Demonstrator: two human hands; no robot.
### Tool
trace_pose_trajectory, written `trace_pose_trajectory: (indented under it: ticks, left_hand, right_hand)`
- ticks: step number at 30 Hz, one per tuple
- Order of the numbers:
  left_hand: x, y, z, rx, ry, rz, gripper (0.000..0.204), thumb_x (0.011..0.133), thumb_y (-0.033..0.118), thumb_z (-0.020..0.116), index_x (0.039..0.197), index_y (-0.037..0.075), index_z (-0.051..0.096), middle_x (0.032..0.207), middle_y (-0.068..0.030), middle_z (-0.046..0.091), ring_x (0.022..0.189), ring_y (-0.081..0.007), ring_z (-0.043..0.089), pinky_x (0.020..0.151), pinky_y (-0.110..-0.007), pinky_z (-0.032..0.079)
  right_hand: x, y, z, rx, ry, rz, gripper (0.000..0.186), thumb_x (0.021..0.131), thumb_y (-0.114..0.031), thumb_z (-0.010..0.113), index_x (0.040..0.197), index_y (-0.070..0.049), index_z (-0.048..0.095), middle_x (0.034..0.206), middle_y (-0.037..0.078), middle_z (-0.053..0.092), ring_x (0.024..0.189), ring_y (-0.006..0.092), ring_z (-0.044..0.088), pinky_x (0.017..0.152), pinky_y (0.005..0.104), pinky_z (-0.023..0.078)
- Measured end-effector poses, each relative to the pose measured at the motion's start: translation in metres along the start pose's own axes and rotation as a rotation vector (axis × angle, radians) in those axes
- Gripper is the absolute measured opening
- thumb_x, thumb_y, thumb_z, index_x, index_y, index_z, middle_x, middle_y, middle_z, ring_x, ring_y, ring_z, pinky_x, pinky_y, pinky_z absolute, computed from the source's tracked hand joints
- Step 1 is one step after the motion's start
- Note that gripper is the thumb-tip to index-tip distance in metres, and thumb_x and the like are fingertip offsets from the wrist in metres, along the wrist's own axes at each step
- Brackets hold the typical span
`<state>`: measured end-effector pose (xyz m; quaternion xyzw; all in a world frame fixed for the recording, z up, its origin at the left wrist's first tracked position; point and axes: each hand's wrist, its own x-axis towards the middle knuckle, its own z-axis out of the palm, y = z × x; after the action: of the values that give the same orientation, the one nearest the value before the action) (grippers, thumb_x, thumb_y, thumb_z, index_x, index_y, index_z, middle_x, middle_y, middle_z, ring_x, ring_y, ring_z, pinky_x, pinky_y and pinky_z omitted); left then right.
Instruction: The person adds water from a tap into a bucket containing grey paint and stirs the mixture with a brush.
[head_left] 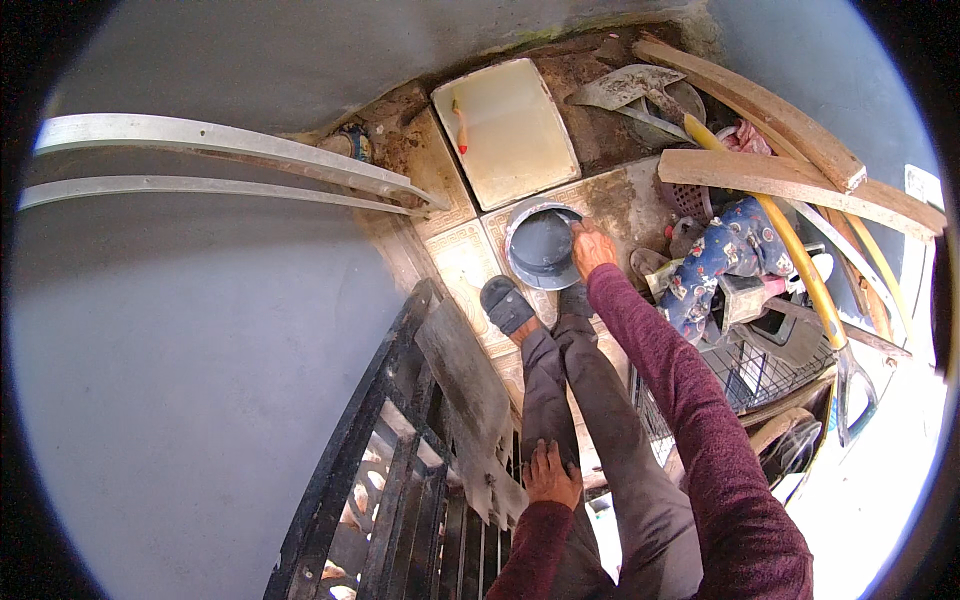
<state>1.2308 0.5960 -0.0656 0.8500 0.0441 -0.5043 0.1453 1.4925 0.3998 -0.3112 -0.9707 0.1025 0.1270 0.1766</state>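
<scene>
A round grey metal pan point(540, 245) stands on the patterned tile floor point(460, 255) just ahead of my sandalled feet. My right hand point(592, 247), in a maroon sleeve, reaches down and grips the pan's right rim. My left hand point(552, 475) rests on my left thigh with fingers spread and holds nothing. I stand beside a black metal gate point(400, 480) that runs along my left.
A pale rectangular slab point(505, 130) lies beyond the pan. To the right lie a trowel point(625, 88), wooden planks point(790, 175), a yellow hose point(790, 245), a patterned blue cloth point(725, 255) and a wire basket point(755, 375). Grey walls and white metal bars point(220, 145) stand left.
</scene>
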Motion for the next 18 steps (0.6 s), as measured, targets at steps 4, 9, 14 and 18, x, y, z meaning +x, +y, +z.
trace_pose_trajectory:
  ticks: [4,9,14,18]
  left_hand:
    - [0.001,0.005,-0.007,-0.006,-0.008,0.004,0.064,0.083,0.031,0.053,0.138,0.005,0.035,0.144,-0.0187,0.036,0.128,-0.036,0.041,0.108,-0.052,0.027]
    - [0.001,0.001,-0.004,0.007,-0.012,-0.004,0.063,0.082,0.03,0.053,0.137,0.005,0.036,0.143,-0.0189,0.037,0.128,-0.0361,0.042,0.108,-0.052,0.027]
    - [0.005,0.009,-0.008,-0.023,-0.02,0.007,0.063,0.082,0.03,0.053,0.137,0.005,0.036,0.143,-0.0198,0.037,0.128,-0.0365,0.042,0.108,-0.052,0.027]
    - [0.005,0.007,-0.007,-0.04,-0.009,0.022,0.062,0.083,0.029,0.052,0.137,0.005,0.036,0.143,-0.0198,0.037,0.129,-0.0355,0.041,0.109,-0.052,0.026]
  right_hand:
    - [-0.012,0.007,-0.004,-0.072,-0.128,-0.008,0.02,0.075,-0.004,0.056,0.094,-0.003,0.063,0.094,0.018,0.062,0.082,0.0348,0.065,0.071,0.0428,0.054]
    - [-0.048,-0.007,0.009,-0.031,-0.334,-0.06,0.021,0.077,-0.006,0.054,0.096,-0.004,0.064,0.099,0.017,0.064,0.086,0.0348,0.066,0.073,0.0461,0.053]
    - [-0.063,-0.002,0.033,0.037,-0.286,-0.036,0.018,0.077,-0.005,0.055,0.093,-0.005,0.063,0.096,0.017,0.062,0.084,0.0373,0.063,0.071,0.0459,0.051]
    - [-0.031,0.0,0.028,0.066,-0.237,0.065,0.018,0.078,-0.007,0.053,0.091,-0.006,0.065,0.097,0.02,0.064,0.087,0.0372,0.065,0.075,0.0471,0.052]
